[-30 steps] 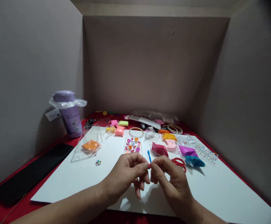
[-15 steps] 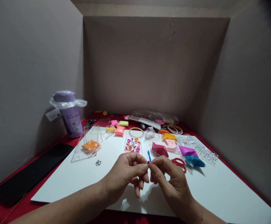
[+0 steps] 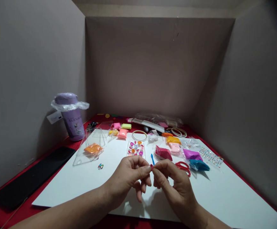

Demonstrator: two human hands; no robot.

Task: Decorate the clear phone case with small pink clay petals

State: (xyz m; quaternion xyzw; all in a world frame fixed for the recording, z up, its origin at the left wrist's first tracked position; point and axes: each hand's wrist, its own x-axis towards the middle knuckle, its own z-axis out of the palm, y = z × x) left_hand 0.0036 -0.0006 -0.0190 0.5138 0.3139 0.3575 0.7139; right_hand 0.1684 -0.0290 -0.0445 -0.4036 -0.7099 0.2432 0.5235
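Observation:
A tiny dark red piece [image 3: 151, 166], perhaps clay, is pinched between the fingertips of both hands above a white board [image 3: 81, 190]. My left hand [image 3: 131, 175] closes thumb and forefinger on its left side, with the other fingers curled below. From the right, my right hand [image 3: 173, 179] meets it with thumb and forefinger together. Just behind the fingertips lies a blue modelling tool [image 3: 152, 159]. A case decorated with colourful clay bits [image 3: 136, 148] is partly covered by my left hand. Red-handled scissors [image 3: 183, 167] rest beside my right hand.
Dark red [image 3: 163, 153], purple [image 3: 192, 155] and teal [image 3: 199, 165] clay packets lie to the right, near a gem sheet [image 3: 211, 157]. On the left are an orange packet [image 3: 93, 148] over clear plates, small shiny rings [image 3: 100, 166], a black phone-like slab [image 3: 33, 178] and a purple tumbler [image 3: 71, 117].
Both hands stay nearly in place. The lower fingers of my left hand have shifted slightly, and the pinched red piece shows a little more.

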